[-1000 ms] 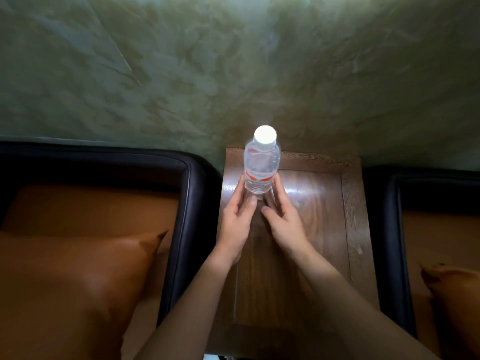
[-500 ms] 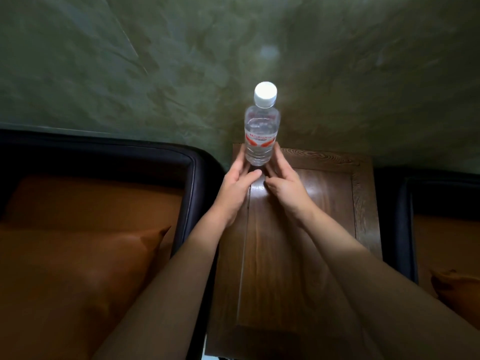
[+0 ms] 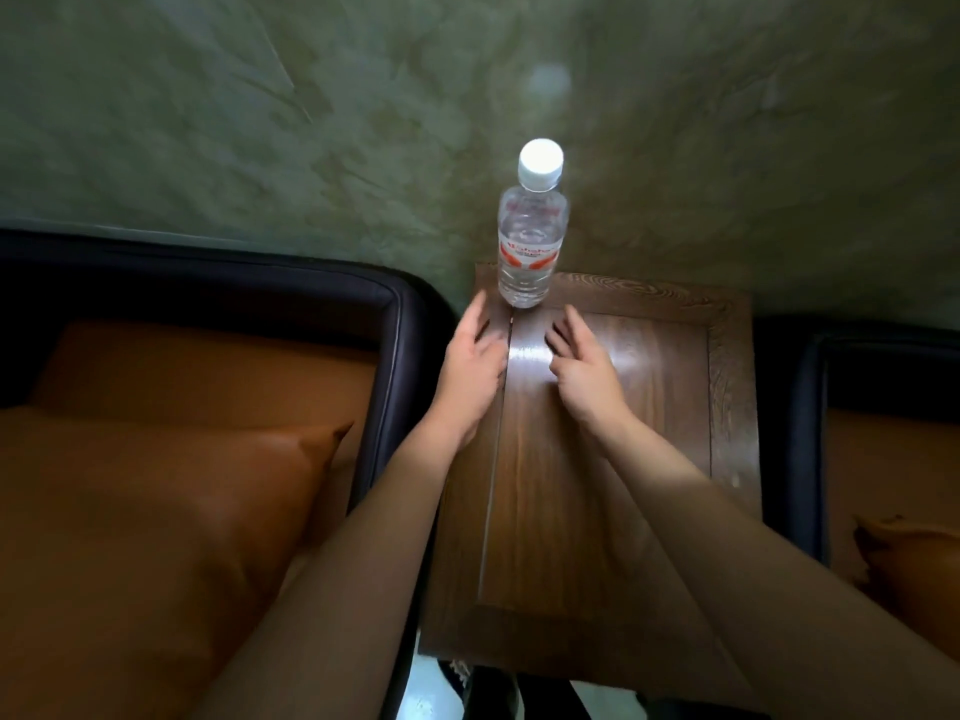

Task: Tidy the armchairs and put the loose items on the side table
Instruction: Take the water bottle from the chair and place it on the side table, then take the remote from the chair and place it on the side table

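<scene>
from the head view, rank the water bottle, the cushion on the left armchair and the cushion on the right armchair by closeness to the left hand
1. Water bottle, just beyond the left hand, on the side table.
2. Left cushion, on the left armchair.
3. Right cushion, past the table, far right.

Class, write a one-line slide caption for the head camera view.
Water bottle stands upright at the side table's far edge; left hand and right hand open, apart from it.

The side table [image 3: 597,459] is finished in dark brown wood with a marked grain, swirled along its framing border. The water bottle [image 3: 530,241] is clear, capped in white [image 3: 541,159] and banded by a red and white label. The armchairs [image 3: 384,324] are edged in black, their seats and cushions [image 3: 156,511] coloured orange-brown. The wall [image 3: 260,122] is mottled in cloudy green.
</scene>
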### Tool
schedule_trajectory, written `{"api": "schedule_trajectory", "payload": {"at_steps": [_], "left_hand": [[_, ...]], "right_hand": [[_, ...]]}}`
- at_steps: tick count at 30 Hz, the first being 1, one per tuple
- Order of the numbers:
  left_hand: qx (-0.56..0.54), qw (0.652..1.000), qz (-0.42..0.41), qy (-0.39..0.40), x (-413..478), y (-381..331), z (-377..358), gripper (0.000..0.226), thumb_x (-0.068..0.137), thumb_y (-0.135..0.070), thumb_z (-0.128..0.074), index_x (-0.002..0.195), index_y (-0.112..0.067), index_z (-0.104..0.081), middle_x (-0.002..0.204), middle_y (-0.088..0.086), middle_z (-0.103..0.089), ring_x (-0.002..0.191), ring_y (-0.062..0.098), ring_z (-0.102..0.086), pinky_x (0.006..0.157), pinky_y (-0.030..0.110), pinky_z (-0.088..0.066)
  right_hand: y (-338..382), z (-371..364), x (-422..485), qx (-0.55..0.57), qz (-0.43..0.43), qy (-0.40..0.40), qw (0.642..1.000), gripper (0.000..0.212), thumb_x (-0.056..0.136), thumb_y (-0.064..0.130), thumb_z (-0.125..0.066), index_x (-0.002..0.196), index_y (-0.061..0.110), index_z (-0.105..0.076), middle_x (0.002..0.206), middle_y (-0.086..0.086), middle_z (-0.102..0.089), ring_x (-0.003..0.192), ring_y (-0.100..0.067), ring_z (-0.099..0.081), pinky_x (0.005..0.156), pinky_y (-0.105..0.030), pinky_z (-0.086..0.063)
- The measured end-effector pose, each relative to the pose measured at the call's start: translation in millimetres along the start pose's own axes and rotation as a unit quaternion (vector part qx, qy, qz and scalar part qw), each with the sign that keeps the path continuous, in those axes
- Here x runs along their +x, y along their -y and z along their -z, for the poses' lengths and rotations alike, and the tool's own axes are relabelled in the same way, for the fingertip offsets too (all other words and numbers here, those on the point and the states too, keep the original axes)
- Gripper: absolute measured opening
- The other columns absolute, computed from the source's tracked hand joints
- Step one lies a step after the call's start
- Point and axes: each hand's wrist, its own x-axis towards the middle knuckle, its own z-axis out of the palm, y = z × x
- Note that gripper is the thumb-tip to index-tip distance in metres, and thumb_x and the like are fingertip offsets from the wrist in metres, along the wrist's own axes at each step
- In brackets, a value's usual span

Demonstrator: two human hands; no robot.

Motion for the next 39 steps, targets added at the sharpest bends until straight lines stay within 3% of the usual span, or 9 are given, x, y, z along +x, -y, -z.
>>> {"api": "schedule_trajectory", "payload": {"at_steps": [3,8,11,18,23,28,32,36,39], "left_hand": [[0.028,0.998,0.025,-0.04,-36,15,13,0.058,0.101,0.001,-0.043,0.153,-0.021,-0.033,0.153,0.005,-0.042,0.131,0.012,-0.05,0.11,0.036,-0.044],[0.038,0.99,0.104,-0.091,-121,35,40,0.045,0.101,-0.004,-0.046,0.143,-0.019,-0.049,0.138,0.002,-0.057,0.111,0.004,-0.059,0.091,0.029,-0.052],[0.026,0.982,0.156,-0.104,-181,39,56,0.041,0.102,-0.008,-0.047,0.141,-0.02,-0.052,0.133,-0.001,-0.058,0.114,0.009,-0.057,0.091,0.029,-0.051],[-0.004,0.963,0.206,-0.172,-307,36,84,0.031,0.103,-0.011,-0.049,0.128,-0.023,-0.063,0.12,-0.005,-0.063,0.107,0.008,-0.059,0.085,0.026,-0.051],[0.022,0.956,0.206,-0.208,-393,50,107,0.029,0.103,-0.011,-0.048,0.128,-0.017,-0.062,0.114,-0.003,-0.063,0.093,0.001,-0.058,0.082,0.023,-0.048],[0.006,0.931,0.243,-0.273,-486,89,122,0.023,0.099,-0.02,-0.054,0.115,-0.03,-0.067,0.115,0.005,-0.069,0.086,0.016,-0.062,0.066,0.023,-0.043],[-0.02,0.914,0.261,-0.311,-558,129,124,0.023,0.098,-0.014,-0.056,0.117,-0.019,-0.068,0.112,0.008,-0.071,0.077,0.007,-0.058,0.057,0.011,-0.041],[-0.034,0.9,0.283,-0.331,-632,176,126,0.026,0.097,-0.021,-0.054,0.119,-0.024,-0.067,0.114,0.004,-0.069,0.068,0.005,-0.054,0.059,0.018,-0.043],[-0.036,0.896,0.288,-0.337,-686,208,133,0.028,0.098,-0.022,-0.053,0.123,-0.021,-0.065,0.115,0.006,-0.068,0.088,0.016,-0.064,0.072,0.022,-0.046]], "right_hand": [[-16,0,-34,-0.003,-0.037,-0.021,0.999,0.073,0.091,-0.021,-0.03,0.157,0.011,-0.025,0.157,-0.003,-0.038,0.142,-0.013,-0.041,0.092,-0.016,-0.042],[-49,3,-114,0.025,-0.101,-0.043,0.994,0.059,0.099,-0.015,-0.032,0.155,0.004,-0.029,0.151,-0.013,-0.046,0.136,-0.02,-0.05,0.112,-0.03,-0.038],[-67,0,-163,0.01,-0.16,-0.047,0.986,0.054,0.101,-0.006,-0.041,0.153,0.009,-0.036,0.146,-0.009,-0.053,0.128,-0.018,-0.056,0.103,-0.026,-0.046],[-66,-9,-245,-0.047,-0.31,0.097,0.945,0.054,0.1,0.019,-0.059,0.15,0.018,-0.041,0.133,-0.004,-0.058,0.12,-0.02,-0.057,0.11,-0.041,-0.044],[-56,-27,-297,-0.24,-0.272,0.218,0.906,0.032,0.099,0.021,-0.059,0.13,0.02,-0.058,0.116,-0.003,-0.066,0.092,-0.011,-0.063,0.103,-0.044,-0.047],[-63,-54,-344,-0.414,-0.194,0.335,0.824,0.043,0.1,0.016,-0.053,0.143,0.017,-0.049,0.133,-0.011,-0.059,0.115,-0.03,-0.061,0.086,-0.03,-0.044],[-77,-81,-390,-0.509,-0.138,0.383,0.758,0.039,0.101,0.017,-0.048,0.139,0.017,-0.053,0.123,-0.01,-0.06,0.078,-0.016,-0.056,0.063,-0.024,-0.043],[-105,-104,-440,-0.546,-0.122,0.419,0.715,0.041,0.102,0.024,-0.045,0.143,0.023,-0.051,0.145,-0.003,-0.047,0.101,-0.017,-0.055,0.092,-0.033,-0.05],[-134,-126,-485,-0.545,-0.121,0.428,0.711,0.039,0.102,0.026,-0.048,0.141,0.024,-0.052,0.15,-0.003,-0.044,0.123,-0.021,-0.052,0.106,-0.042,-0.045]]}}
